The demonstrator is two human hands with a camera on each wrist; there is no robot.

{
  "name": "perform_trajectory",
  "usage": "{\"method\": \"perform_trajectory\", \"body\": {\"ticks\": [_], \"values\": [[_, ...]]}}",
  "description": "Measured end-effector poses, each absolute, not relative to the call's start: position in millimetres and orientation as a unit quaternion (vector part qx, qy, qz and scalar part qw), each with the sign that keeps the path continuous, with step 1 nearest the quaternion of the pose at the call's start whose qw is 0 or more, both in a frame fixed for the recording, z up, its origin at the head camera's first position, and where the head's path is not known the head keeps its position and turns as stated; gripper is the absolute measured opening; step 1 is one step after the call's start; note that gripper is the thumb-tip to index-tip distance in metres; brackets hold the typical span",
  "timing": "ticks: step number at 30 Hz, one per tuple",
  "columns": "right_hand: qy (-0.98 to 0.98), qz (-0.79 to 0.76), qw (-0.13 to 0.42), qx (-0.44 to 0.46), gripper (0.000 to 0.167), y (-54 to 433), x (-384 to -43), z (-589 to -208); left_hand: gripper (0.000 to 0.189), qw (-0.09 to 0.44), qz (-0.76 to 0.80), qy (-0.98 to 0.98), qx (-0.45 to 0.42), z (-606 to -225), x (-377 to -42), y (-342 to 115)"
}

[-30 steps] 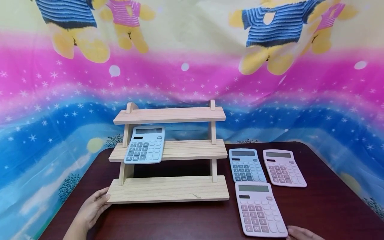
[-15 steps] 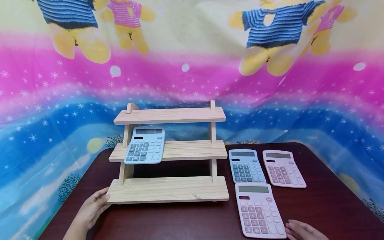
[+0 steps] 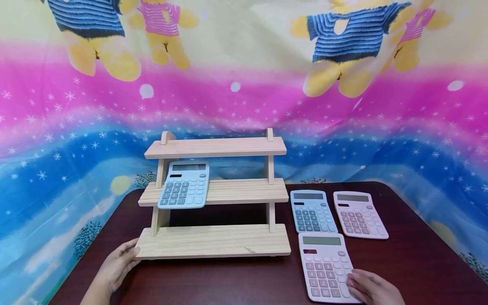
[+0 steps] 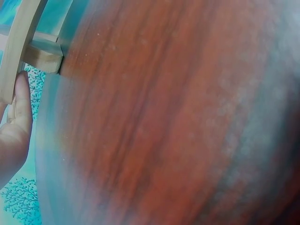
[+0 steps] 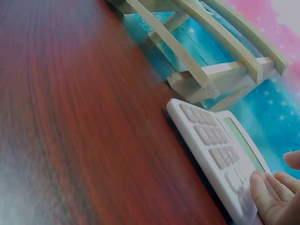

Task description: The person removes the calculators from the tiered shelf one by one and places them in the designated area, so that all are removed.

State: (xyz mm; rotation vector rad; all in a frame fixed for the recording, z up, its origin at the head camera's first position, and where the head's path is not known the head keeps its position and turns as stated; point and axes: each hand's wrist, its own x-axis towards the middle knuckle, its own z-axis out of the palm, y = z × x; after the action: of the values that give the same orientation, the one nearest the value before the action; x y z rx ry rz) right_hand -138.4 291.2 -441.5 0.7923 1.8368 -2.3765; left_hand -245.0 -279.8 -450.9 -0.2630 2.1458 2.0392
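Note:
My left hand (image 3: pixel 116 267) grips the left end of the bottom board of a three-tier wooden display shelf (image 3: pixel 213 241). In the left wrist view the fingers (image 4: pixel 22 101) lie against the wood's edge. My right hand (image 3: pixel 375 288) is at the right edge of the nearest pink calculator (image 3: pixel 324 267), fingertips touching its lower right side. From the right wrist view, the fingers (image 5: pixel 262 194) are loosely bent beside the calculator (image 5: pixel 211 145), not wrapped round it. A light blue calculator (image 3: pixel 184 186) leans on the middle tier at the left.
On the dark red table (image 3: pixel 228 284), another blue calculator (image 3: pixel 313 212) lies behind the nearest pink one, touching or nearly touching it. A second pink calculator (image 3: pixel 360 214) lies to its right. A patterned cloth backdrop (image 3: pixel 236 106) hangs behind the table.
My right hand has moved left and slightly up, from the nearest pink calculator's lower right corner onto its right edge. The left hand and shelf stay in place.

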Motion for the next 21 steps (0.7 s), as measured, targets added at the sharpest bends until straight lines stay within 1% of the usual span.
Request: {"method": "perform_trajectory", "body": {"ticks": [2, 4, 7, 10, 19, 21], "values": [[0.595, -0.762, 0.017, 0.255, 0.069, 287.5, -140.9, -440.3, 0.073, 0.084, 0.683, 0.720, -0.087, -451.4, -244.5, -279.7], [0.596, -0.761, 0.017, 0.254, 0.069, 285.1, -143.1, -439.9, 0.074, 0.083, 0.682, 0.721, -0.087, -451.8, -244.0, -279.6], [0.601, -0.760, 0.014, 0.246, 0.064, 282.0, -146.0, -439.6, 0.076, 0.082, 0.683, 0.721, -0.087, -452.1, -243.6, -279.8], [0.602, -0.763, 0.012, 0.234, 0.058, 279.1, -148.2, -439.3, 0.075, 0.081, 0.683, 0.721, -0.088, -451.9, -243.7, -279.8], [0.608, -0.764, 0.007, 0.216, 0.033, 266.0, -151.9, -430.2, 0.068, 0.080, 0.676, 0.727, -0.086, -450.2, -244.8, -278.8], [0.595, -0.774, 0.004, 0.214, 0.022, 262.5, -153.1, -427.6, 0.068, 0.079, 0.675, 0.728, -0.085, -449.8, -244.8, -278.6]]}}
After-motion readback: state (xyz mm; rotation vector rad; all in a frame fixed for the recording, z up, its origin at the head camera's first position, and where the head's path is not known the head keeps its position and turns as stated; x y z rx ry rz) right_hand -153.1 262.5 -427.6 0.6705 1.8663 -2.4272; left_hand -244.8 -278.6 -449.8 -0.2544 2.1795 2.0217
